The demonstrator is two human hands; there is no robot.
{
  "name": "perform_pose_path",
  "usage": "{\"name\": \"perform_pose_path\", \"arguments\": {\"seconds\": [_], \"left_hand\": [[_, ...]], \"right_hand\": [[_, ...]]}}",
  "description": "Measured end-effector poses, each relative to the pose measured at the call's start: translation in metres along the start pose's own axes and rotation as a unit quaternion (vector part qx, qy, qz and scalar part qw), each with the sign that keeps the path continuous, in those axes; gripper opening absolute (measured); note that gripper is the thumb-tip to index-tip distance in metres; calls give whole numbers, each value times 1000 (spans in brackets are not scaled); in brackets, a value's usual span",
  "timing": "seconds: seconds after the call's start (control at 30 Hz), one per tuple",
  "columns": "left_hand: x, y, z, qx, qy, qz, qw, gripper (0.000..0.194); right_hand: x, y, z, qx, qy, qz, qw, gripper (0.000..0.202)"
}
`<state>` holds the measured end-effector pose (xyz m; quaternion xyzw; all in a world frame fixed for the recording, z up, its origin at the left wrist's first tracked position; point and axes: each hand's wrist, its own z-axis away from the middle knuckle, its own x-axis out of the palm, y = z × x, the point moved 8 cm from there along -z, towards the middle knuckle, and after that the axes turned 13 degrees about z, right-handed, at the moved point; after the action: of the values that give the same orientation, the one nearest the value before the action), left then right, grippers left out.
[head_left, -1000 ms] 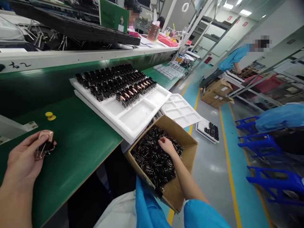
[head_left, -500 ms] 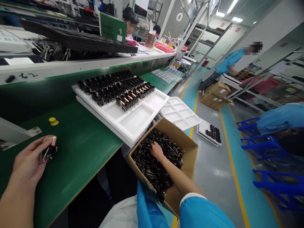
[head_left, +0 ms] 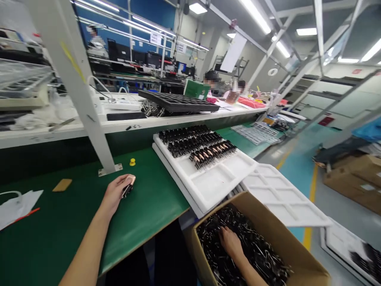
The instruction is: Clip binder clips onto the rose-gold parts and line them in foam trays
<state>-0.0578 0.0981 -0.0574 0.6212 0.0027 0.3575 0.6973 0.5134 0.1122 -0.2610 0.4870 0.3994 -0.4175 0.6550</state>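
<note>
My left hand (head_left: 116,191) is closed above the green bench top, pinching a small copper-coloured piece (head_left: 131,179) with a black binder clip (head_left: 127,192) on it. My right hand (head_left: 231,241) reaches down into a cardboard box (head_left: 293,238) heaped with loose black binder clips (head_left: 253,238). Its fingertips are sunk among the clips, so what they grip is hidden. Beyond the box, a white foam tray (head_left: 208,186) carries rows of black clips (head_left: 190,139); the front row (head_left: 212,153) shows copper-coloured pieces between the clips.
A second white tray (head_left: 282,198) lies right of the first, and another with clips (head_left: 351,254) is lower right. On the bench are a yellow knob-like piece (head_left: 132,162), a tan block (head_left: 62,185) and a white post (head_left: 92,131). Other people sit behind the shelf.
The view has swung left, so the bench and both hands appear farther right. My left hand still holds the copper-coloured piece and clip; my right hand stays in the box.
</note>
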Motion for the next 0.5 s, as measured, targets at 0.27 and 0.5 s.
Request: {"name": "perform_pose_path", "arguments": {"seconds": [0.27, 0.5], "left_hand": [[0, 2, 6, -11, -2, -5, 1000, 58], [3, 1, 6, -4, -14, -16, 1000, 57]], "right_hand": [[-27, 23, -2, 34, 70, -283, 956, 25], [-49, 67, 32, 201, 25, -708, 677, 44]]}}
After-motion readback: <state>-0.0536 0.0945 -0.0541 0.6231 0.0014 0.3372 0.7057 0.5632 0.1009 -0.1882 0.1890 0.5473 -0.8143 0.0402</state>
